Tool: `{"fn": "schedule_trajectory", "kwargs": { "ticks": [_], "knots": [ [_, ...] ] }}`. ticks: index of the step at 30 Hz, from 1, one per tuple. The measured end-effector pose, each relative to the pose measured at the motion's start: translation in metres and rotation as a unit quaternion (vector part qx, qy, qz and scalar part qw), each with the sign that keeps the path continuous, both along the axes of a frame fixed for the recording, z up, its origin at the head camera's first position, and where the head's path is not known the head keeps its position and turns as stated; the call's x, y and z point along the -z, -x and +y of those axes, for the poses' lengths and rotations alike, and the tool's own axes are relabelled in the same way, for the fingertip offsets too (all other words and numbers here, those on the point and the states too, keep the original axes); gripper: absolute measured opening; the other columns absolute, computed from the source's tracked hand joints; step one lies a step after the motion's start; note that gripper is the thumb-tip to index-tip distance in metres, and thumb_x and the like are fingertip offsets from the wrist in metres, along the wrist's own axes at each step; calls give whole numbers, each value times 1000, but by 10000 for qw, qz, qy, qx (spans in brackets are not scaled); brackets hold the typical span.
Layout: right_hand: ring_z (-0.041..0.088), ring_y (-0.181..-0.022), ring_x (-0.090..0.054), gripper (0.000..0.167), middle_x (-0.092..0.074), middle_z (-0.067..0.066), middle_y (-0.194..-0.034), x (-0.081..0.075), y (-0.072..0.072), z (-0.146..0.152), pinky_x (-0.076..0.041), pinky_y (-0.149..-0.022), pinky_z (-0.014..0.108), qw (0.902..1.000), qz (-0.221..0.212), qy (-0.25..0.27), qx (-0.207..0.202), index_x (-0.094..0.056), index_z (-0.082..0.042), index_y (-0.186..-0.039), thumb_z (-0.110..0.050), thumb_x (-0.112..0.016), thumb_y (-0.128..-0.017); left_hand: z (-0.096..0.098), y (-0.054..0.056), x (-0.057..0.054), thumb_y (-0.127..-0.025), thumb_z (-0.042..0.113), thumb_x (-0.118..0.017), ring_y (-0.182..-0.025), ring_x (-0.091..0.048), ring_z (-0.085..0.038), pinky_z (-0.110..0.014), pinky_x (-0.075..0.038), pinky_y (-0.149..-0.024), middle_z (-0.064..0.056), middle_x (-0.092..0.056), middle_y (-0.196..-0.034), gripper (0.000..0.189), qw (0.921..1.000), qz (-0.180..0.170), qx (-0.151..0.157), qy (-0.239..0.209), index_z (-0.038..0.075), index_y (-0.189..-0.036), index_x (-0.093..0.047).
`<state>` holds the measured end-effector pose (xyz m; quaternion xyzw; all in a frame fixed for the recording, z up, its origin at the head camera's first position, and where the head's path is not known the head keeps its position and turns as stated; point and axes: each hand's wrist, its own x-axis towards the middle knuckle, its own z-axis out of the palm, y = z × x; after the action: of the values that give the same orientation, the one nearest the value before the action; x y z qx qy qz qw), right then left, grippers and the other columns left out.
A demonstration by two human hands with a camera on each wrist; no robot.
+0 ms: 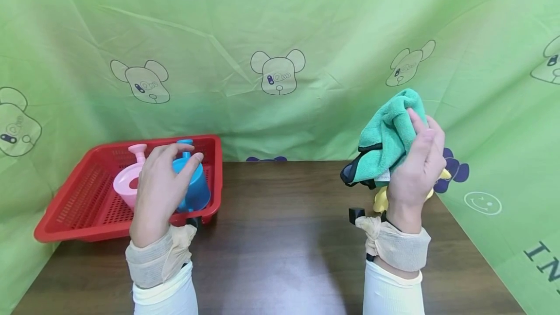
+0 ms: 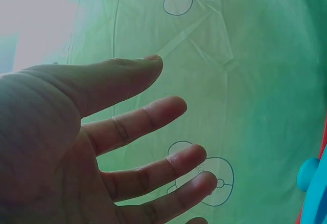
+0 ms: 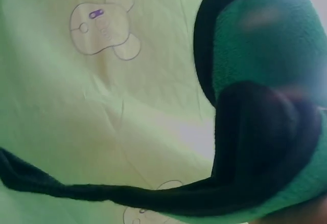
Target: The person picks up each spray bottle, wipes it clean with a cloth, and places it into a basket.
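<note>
My right hand (image 1: 417,169) pinches a green cloth (image 1: 389,135) with dark edging and a white tag, raised over the right side of the table. In the right wrist view the cloth (image 3: 271,45) fills the right side, its dark border trailing left. Over the red basket (image 1: 100,227) my left hand (image 1: 162,179) hovers, fingers spread and holding nothing; the left wrist view shows this hand (image 2: 138,147) with its palm bare. Inside the basket stand a pink toy watering can (image 1: 127,181) and a blue one (image 1: 199,191), both partly covered by the left hand.
Behind the right hand a yellow object (image 1: 380,201) sits on the brown wooden table (image 1: 284,237), mostly hidden. A green curtain (image 1: 280,18) with printed bear heads hangs along the back and sides of the table.
</note>
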<state>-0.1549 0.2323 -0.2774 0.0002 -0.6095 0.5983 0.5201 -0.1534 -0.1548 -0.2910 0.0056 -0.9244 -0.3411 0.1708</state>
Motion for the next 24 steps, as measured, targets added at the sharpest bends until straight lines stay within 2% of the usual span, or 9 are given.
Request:
{"fn": "schedule_trajectory", "kwargs": {
  "ticks": [1, 3, 6, 10, 13, 16, 20, 22, 24],
  "knots": [
    [20, -135, -52, 29, -64, 6, -137, -1, 0, 1, -40, -113, 26, 9999, 15, 84, -75, -77, -10, -127, -18, -58, -105, 1, 1, 0, -96, 42, -72, -133, -52, -43, -72, -52, -95, -21, -55, -148, 56, 10000, 17, 13, -3, 12, -142, -62],
    [24, -134, -56, 28, -66, 11, -138, -2, 0, 4, -44, -112, 26, 9983, 94, 437, -372, -76, -9, -126, -11, -63, -102, 3, 1, 0, -97, 43, -71, -133, -52, -43, -72, -52, -94, -21, -54, -148, 54, 10000, 36, 31, -13, 13, -141, -64],
    [27, -125, -64, 38, -69, 15, -135, -4, -1, 7, -55, -101, 27, 9911, 261, 1043, -779, -76, -6, -126, -1, -79, -89, 7, 3, 0, -98, 43, -69, -134, -52, -43, -72, -51, -96, -21, -55, -148, 51, 10000, 66, 53, -16, 12, -139, -66],
    [29, -109, -68, 53, -69, 17, -128, -5, -1, 11, -61, -86, 27, 9827, 399, 1519, -980, -76, -4, -125, 10, -88, -75, 11, 4, 0, -99, 43, -68, -134, -51, -44, -72, -51, -96, -22, -55, -148, 51, 10000, 46, 75, -19, 12, -139, -66],
    [28, -107, -67, 58, -67, 17, -128, -6, -1, 15, -62, -85, 28, 9835, 262, 1543, -912, -76, -6, -125, 14, -87, -72, 13, 5, 1, -98, 42, -70, -134, -51, -45, -72, -53, -94, -22, -54, -149, 52, 9999, 21, 112, -39, 12, -140, -65],
    [26, -109, -65, 51, -67, 14, -128, -7, -1, 18, -60, -88, 29, 9876, 271, 1389, -683, -76, -7, -122, 13, -82, -76, 20, 7, 2, -98, 40, -70, -133, -53, -44, -70, -53, -96, -21, -56, -146, 49, 9995, 197, 231, -67, 12, -137, -67],
    [22, -108, -61, 40, -72, 8, -119, -11, -3, 20, -52, -90, 30, 9923, 798, 952, -27, -75, -1, -119, 11, -73, -80, 39, 10, 4, -100, 35, -69, -128, -58, -40, -62, -49, -105, -20, -63, -134, 37, 9961, 687, 544, -52, 9, -126, -73],
    [21, -106, -59, 41, -72, 6, -114, -14, -5, 23, -50, -93, 31, 9894, 1176, 811, 248, -71, 3, -121, 13, -68, -81, 52, 13, 7, -101, 31, -69, -124, -61, -39, -59, -47, -107, -20, -66, -130, 31, 9937, 859, 719, 35, 9, -121, -75],
    [22, -105, -60, 43, -69, 6, -110, -18, -8, 26, -52, -97, 31, 9827, 1614, 802, 435, -67, 7, -122, 18, -63, -81, 68, 16, 10, -101, 30, -70, -122, -62, -39, -58, -47, -106, -19, -67, -128, 28, 9917, 911, 888, 162, 10, -119, -77]
  ]
}}
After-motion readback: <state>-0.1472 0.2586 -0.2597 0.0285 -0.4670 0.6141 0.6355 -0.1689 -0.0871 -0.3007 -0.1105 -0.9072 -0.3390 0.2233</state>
